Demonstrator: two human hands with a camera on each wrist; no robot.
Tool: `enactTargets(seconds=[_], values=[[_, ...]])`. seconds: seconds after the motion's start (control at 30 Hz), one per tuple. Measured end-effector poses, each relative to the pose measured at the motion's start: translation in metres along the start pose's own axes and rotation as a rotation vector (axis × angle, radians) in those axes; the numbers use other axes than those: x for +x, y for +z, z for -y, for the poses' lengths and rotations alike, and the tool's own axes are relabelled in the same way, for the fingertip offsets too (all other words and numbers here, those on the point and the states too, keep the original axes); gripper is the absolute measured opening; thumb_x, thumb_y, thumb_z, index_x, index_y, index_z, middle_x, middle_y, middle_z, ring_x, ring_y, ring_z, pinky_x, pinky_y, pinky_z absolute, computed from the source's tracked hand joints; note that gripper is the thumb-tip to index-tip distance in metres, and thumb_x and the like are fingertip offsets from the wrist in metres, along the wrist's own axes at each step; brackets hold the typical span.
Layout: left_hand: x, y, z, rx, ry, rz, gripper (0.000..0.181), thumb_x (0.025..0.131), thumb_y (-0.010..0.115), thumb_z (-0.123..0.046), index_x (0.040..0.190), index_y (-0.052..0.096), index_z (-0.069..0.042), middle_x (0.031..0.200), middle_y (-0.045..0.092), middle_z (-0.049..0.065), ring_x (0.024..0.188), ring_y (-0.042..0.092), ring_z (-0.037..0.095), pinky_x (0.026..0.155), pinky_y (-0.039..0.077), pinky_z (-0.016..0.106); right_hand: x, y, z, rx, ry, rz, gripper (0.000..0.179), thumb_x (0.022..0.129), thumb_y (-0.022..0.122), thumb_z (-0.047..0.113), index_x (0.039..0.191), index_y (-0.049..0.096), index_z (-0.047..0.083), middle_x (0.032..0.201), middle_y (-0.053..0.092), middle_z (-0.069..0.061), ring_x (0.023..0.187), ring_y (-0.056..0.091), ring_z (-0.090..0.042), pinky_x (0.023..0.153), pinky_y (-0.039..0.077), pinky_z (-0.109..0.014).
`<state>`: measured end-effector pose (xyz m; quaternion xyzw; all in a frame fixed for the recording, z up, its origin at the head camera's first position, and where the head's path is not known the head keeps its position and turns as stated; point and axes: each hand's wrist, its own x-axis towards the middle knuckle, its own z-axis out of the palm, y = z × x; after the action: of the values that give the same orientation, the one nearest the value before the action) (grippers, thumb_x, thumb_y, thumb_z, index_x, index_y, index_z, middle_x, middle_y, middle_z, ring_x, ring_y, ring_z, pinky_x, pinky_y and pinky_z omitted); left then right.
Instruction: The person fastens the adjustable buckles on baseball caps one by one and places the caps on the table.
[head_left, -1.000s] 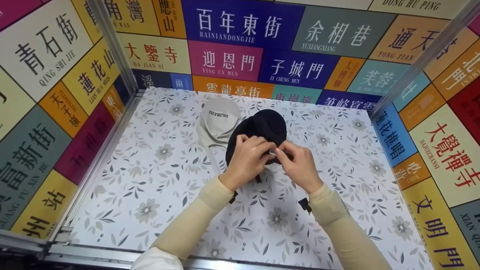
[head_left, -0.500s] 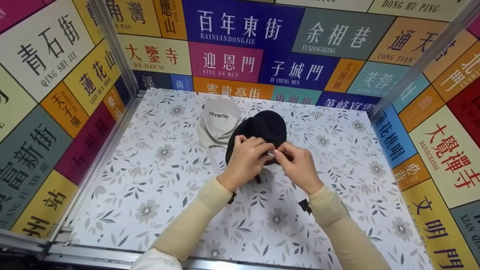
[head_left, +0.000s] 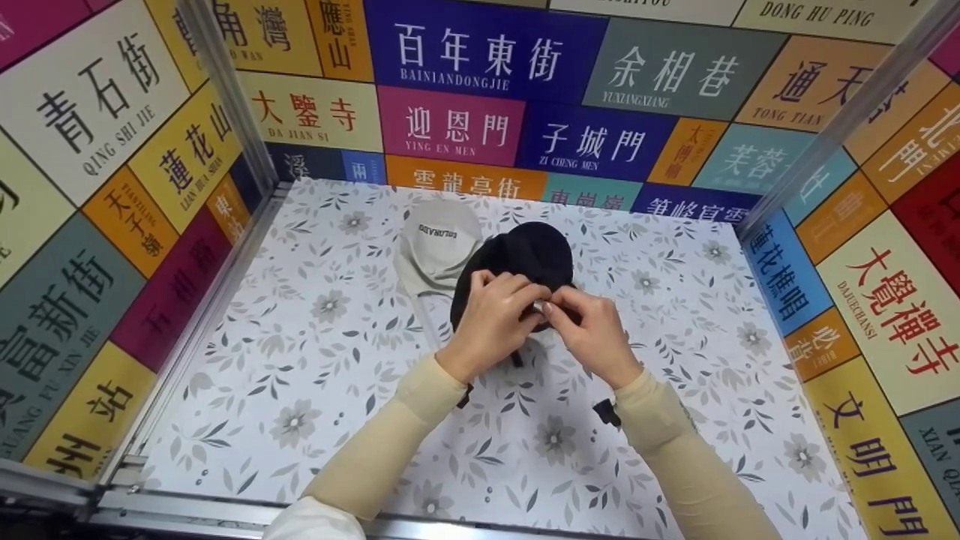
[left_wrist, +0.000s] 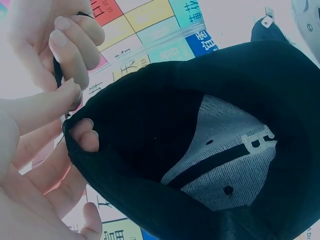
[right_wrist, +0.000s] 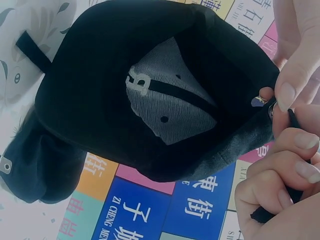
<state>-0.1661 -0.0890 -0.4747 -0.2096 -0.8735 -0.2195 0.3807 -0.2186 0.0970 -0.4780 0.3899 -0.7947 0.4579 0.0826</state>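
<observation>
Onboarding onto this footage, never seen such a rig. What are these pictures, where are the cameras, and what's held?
No machine here: these are a person's bare left hand and bare right hand, with pale beige fabric sleeves above. The wide picture comes from a head-worn camera looking forward and down; the two close-ups come from a camera on each wrist. A light-grey fabric cap lettered COLORADO lies on the white surface with grey flowers and leaves. The left hand pinches the edge of a black fabric cap; the right holds a narrow black strap beside that edge.
</observation>
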Motion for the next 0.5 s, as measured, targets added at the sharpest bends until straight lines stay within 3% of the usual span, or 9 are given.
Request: enactTargets(seconds=[0.27, 0.5], values=[[-0.0007, 0.0012, 0.0011, 0.024, 0.016, -0.018, 0.013, 0.089, 0.077, -0.027, 0.098, 0.074, -0.018, 0.092, 0.068, -0.006, 0.082, 0.061, 0.018, 0.079, 0.038, 0.044, 0.0005, -0.0001, 0.0005, 0.001, 0.002, -0.001, 0.011, 0.100, 0.064, 0.022, 0.093, 0.071, 0.022, 0.083, 0.067, 0.013, 0.066, 0.060, -0.010, 0.061, 0.048, -0.026], [-0.0027, 0.0021, 0.0026, 0.032, 0.020, -0.024, 0.011, 0.092, 0.075, -0.028, 0.098, 0.074, -0.019, 0.092, 0.069, -0.006, 0.084, 0.062, 0.017, 0.081, 0.037, 0.046, 0.0002, -0.0013, 0.0010, -0.038, -0.001, -0.022, 0.017, 0.102, 0.061, 0.028, 0.089, 0.070, 0.022, 0.073, 0.059, 0.013, 0.059, 0.054, -0.009, 0.056, 0.043, -0.026]])
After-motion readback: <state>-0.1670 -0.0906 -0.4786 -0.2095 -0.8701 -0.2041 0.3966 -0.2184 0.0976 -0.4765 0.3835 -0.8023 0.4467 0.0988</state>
